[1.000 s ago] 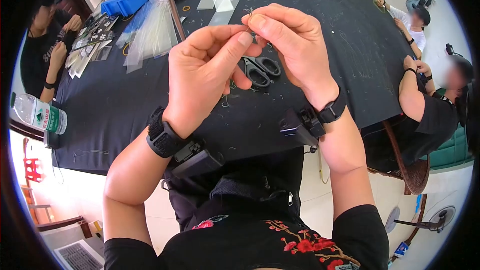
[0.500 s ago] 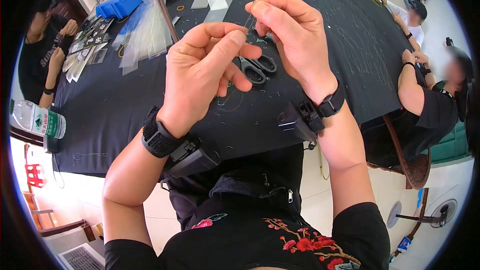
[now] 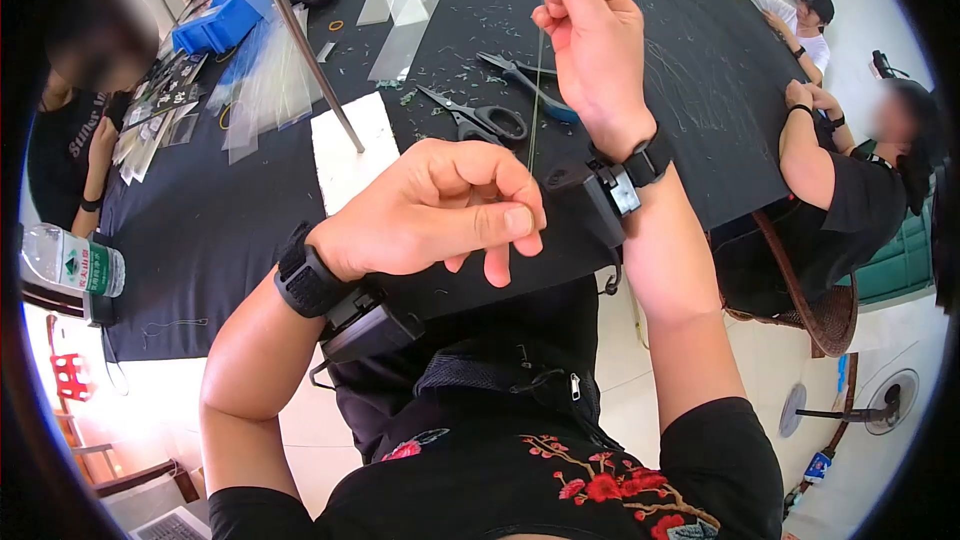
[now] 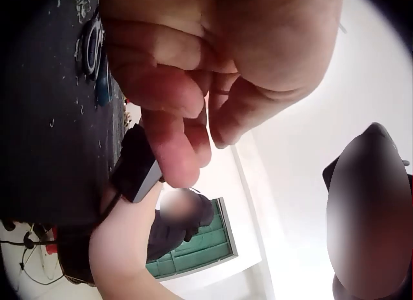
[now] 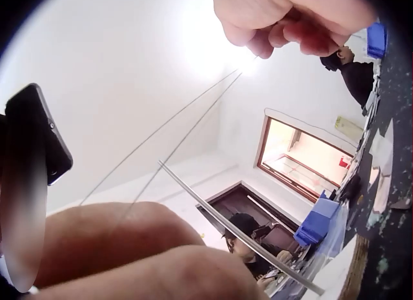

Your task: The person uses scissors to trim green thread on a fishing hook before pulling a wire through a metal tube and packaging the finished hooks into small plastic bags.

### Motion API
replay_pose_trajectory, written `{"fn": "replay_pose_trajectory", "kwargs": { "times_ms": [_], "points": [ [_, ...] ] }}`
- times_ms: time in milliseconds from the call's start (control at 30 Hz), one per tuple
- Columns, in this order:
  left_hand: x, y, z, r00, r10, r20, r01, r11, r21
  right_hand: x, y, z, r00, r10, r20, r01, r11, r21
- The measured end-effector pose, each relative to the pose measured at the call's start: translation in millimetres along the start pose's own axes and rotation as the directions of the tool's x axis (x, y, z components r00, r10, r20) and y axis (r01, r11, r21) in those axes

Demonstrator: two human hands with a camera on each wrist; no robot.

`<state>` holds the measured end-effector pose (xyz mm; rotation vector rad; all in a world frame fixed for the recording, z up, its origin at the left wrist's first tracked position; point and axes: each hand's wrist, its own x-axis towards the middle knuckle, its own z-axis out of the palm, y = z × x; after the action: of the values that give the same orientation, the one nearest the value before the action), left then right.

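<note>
A thin doubled line (image 3: 540,70) stretches between the two hands over the table. My right hand (image 3: 597,55) pinches its upper end between thumb and forefinger, with a small shiny bit showing at the fingertips. Nearer the body, the left hand (image 3: 430,205) pinches the lower end of the line with thumb and forefinger, its other fingers loosely bent. In the right wrist view two taut strands (image 5: 187,138) run between the hands. Black scissors (image 3: 497,123) lie on the table beyond the left hand, and blue-handled pliers (image 3: 560,112) lie behind the line.
A metal rod (image 3: 308,60) rises from a white block (image 3: 335,155) on the black cloth (image 3: 250,230). Clear plastic sheets (image 3: 270,90), a blue bin (image 3: 215,25) and line scraps lie around. A water bottle (image 3: 75,258) stands far left. Other people sit at both sides.
The hands have drawn apart: the left came down toward the body, the right went up and away. The line between them is now long and taut. Scissors, pliers and white block have come into fuller view.
</note>
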<state>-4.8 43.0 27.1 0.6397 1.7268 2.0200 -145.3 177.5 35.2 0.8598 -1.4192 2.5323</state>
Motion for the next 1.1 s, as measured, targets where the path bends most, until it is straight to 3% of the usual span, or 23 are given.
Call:
{"fn": "replay_pose_trajectory", "kwargs": {
  "times_ms": [67,133,167,267,333,400,467,533,600,667,733,800,833,900,933,1000,1100],
  "points": [
    [-3,4,-2,0.999,-0.029,0.013,0.029,1.000,-0.002,-4,3,5,0.999,0.027,0.026,-0.026,0.999,-0.028],
    [-6,5,-3,0.971,-0.105,0.216,0.122,0.990,-0.065,-14,6,14,0.989,0.121,0.085,-0.109,0.985,-0.132],
    [-6,5,-1,0.952,-0.136,0.273,0.169,0.980,-0.101,-19,10,20,0.990,0.082,0.113,-0.060,0.982,-0.180],
    [-5,4,1,0.792,-0.196,0.579,0.265,0.964,-0.036,-33,22,29,0.955,0.109,0.274,-0.071,0.987,-0.145],
    [-4,7,5,0.722,-0.180,0.668,0.249,0.968,-0.009,-38,26,32,0.946,0.102,0.307,-0.056,0.986,-0.157],
    [-9,9,7,0.728,-0.024,0.686,0.170,0.975,-0.145,-39,30,29,0.934,0.205,0.294,-0.173,0.976,-0.132],
    [-9,10,-3,0.708,0.328,0.625,-0.060,0.910,-0.409,-36,28,30,0.957,0.163,0.240,-0.130,0.981,-0.148],
    [-11,16,-7,0.747,0.550,0.373,-0.241,0.747,-0.620,-31,20,31,0.979,0.203,0.013,-0.201,0.977,-0.077],
    [-5,30,-14,0.708,0.689,0.156,-0.512,0.652,-0.560,-23,13,26,0.993,0.112,-0.041,-0.109,0.991,0.081],
    [-9,38,-20,0.789,0.613,-0.048,-0.560,0.684,-0.468,-18,-2,23,0.998,-0.036,-0.054,0.044,0.988,0.148],
    [-5,34,-16,0.775,0.624,-0.102,-0.588,0.652,-0.479,-16,-15,22,0.988,-0.154,-0.006,0.152,0.962,0.225],
    [-5,30,-13,0.871,0.435,-0.229,-0.492,0.776,-0.394,-17,-23,21,0.958,-0.279,0.073,0.268,0.955,0.130],
    [-3,27,-9,0.895,0.337,-0.293,-0.413,0.875,-0.253,-19,-22,23,0.958,-0.275,0.079,0.263,0.955,0.135],
    [1,20,-1,0.917,0.188,-0.352,-0.220,0.974,-0.052,-22,-19,24,0.925,-0.272,0.267,0.261,0.962,0.077],
    [1,18,5,0.924,0.117,-0.363,-0.104,0.993,0.056,-23,-15,22,0.919,-0.198,0.341,0.186,0.980,0.068],
    [1,14,7,0.962,0.073,-0.263,-0.006,0.969,0.248,-26,-10,23,0.923,-0.057,0.381,0.092,0.993,-0.076],
    [0,15,7,0.901,0.072,-0.428,-0.004,0.987,0.159,-30,-1,29,0.947,0.087,0.309,-0.077,0.996,-0.043]
  ]
}}
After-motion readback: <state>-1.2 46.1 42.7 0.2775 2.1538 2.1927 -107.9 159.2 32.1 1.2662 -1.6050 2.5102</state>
